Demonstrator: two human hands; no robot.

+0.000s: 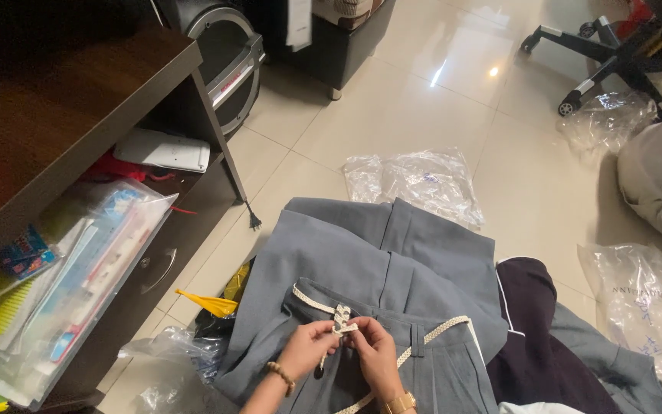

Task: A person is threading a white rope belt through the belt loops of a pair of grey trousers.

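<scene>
As I look down through the head camera, I see my left hand (309, 346) and my right hand (373, 349) meeting over a folded grey fabric garment (362, 268) spread on the glossy cream tiled floor (392, 115). Both sets of fingers are curled in tight and pinched on a cream braided cord belt (342, 318), right at its knotted part near the garment's waistband; the thumbs and forefingers are touching the cord and nearly touching each other. The rest of the cord runs along the waistband toward the garment's right edge and loops down below my right wrist. I wear a brown beaded bracelet (280, 376) on the left wrist and a gold wristwatch (400, 402) on the right. Just beside the garment's right edge lies a dark purple cloth (534, 330), touching it. Beyond the garment's far edge sits a crumpled clear plastic bag (415, 182), and another clear plastic bag (637, 307) lies off to the right. Near the garment's left edge I see a yellow plastic piece (208, 303). On the left stands a dark wooden shelf unit (78, 100), with a clear plastic pouch of stationery (86, 268) leaning out of its lower shelf.
</scene>
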